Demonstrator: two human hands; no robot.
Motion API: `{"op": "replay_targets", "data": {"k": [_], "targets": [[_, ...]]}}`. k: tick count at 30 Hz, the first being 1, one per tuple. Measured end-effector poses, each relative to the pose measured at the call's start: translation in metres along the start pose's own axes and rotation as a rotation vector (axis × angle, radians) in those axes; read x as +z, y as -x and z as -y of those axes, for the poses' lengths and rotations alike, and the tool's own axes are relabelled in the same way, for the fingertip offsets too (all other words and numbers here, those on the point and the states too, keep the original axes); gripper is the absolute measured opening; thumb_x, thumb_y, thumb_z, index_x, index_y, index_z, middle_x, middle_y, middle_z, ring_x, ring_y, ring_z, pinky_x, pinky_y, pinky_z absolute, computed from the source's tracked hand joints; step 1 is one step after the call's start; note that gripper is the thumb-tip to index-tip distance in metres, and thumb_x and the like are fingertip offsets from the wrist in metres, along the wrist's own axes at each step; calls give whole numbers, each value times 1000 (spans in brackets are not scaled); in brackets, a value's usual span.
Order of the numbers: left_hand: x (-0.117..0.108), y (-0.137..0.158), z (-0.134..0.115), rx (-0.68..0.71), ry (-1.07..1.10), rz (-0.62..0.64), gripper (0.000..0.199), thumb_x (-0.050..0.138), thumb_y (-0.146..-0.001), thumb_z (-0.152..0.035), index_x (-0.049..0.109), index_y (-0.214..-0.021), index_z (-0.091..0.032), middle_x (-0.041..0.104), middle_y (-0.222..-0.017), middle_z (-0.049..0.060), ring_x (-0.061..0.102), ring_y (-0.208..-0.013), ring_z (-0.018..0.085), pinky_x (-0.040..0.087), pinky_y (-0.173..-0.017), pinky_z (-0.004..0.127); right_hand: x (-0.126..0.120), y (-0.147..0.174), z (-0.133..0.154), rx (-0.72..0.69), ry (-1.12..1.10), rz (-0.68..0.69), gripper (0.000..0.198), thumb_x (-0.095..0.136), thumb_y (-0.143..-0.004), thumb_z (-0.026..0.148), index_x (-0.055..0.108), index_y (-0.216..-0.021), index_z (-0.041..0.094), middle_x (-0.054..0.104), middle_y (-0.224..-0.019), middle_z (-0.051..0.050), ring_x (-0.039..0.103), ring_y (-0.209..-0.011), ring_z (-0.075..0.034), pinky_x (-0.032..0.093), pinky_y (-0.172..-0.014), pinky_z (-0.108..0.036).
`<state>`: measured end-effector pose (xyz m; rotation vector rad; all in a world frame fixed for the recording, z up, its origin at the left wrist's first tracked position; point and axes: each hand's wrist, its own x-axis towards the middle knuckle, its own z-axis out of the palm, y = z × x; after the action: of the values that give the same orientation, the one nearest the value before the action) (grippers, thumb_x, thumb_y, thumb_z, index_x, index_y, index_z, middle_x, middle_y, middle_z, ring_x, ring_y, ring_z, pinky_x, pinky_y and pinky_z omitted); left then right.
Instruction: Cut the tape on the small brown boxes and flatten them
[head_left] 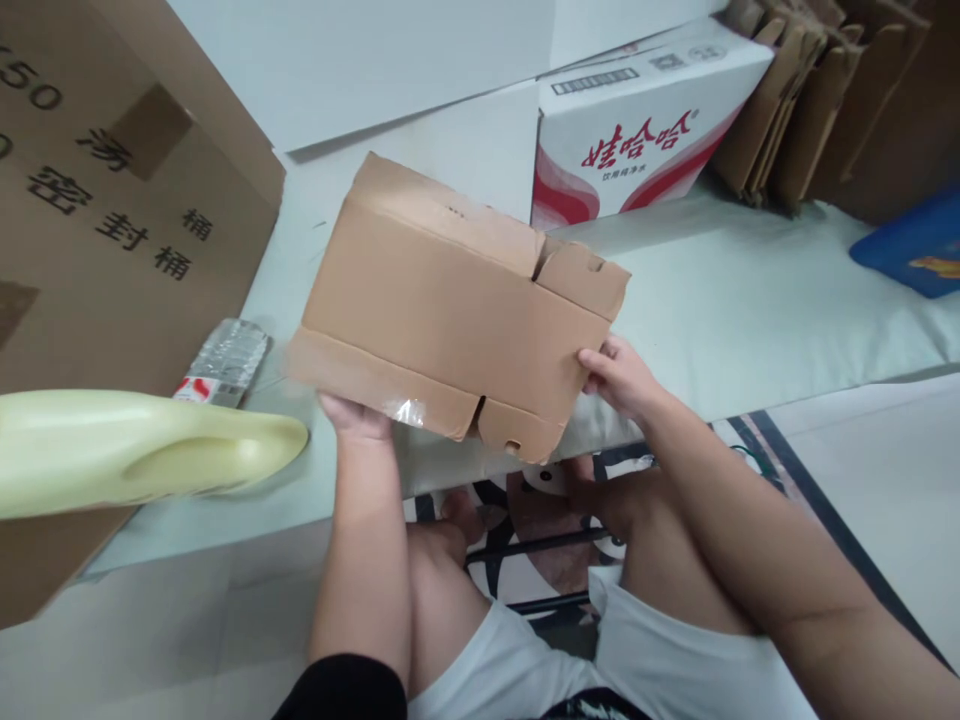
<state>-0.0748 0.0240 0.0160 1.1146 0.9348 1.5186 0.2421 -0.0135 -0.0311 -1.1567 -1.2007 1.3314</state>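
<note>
An unfolded brown cardboard box (457,300) is held up in front of me, tilted, with creases, side flaps and cut slots showing. My left hand (356,415) supports its lower left edge from below, the fingers mostly hidden behind the board. At the right end my right hand (619,375) pinches the edge, thumb on the near face. A glossy patch of clear tape (409,411) shows on the lower flap, close to my left hand.
A pale yellow plastic object (150,450) juts in from the left, before a large printed carton (135,250). Beside it lies a clear plastic bottle (232,355). Behind stand a white-and-red water carton (637,140) and folded cardboard (802,110); a blue item (915,245) is at right.
</note>
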Motion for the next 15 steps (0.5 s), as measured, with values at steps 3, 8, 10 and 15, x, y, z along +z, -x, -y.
{"op": "replay_targets", "data": {"k": [3,8,10,15], "targets": [[-1,-1,-3,86,164,-33,38,52,-87,-61,67,-105,-31,76,-108,-4,52,-135,29,47,-103,46,4,9,12,76,-78,52,57,78,-66,73,61,-74,19,54,-52,3,35,-34,-6,30,-32,-24],[0,-8,-4,-197,496,-190,40,42,-88,-62,66,-97,-31,76,-100,-2,67,-107,23,53,-91,43,-15,26,38,-143,7,-352,55,79,-70,69,55,-61,20,51,-44,4,45,-34,-9,37,-33,-24],[6,-11,-6,-258,592,-299,45,35,-90,-60,66,-95,-29,74,-91,0,70,-92,21,55,-84,42,-40,35,54,-304,72,-619,54,79,-70,68,55,-65,20,54,-49,5,51,-37,-9,43,-36,-24],[22,-10,-13,-388,594,-330,49,29,-91,-54,66,-83,-21,65,-69,3,65,-64,19,56,-65,37,-145,58,114,-622,381,-1129,54,78,-71,67,53,-71,20,54,-59,4,59,-45,-12,50,-41,-28]]}}
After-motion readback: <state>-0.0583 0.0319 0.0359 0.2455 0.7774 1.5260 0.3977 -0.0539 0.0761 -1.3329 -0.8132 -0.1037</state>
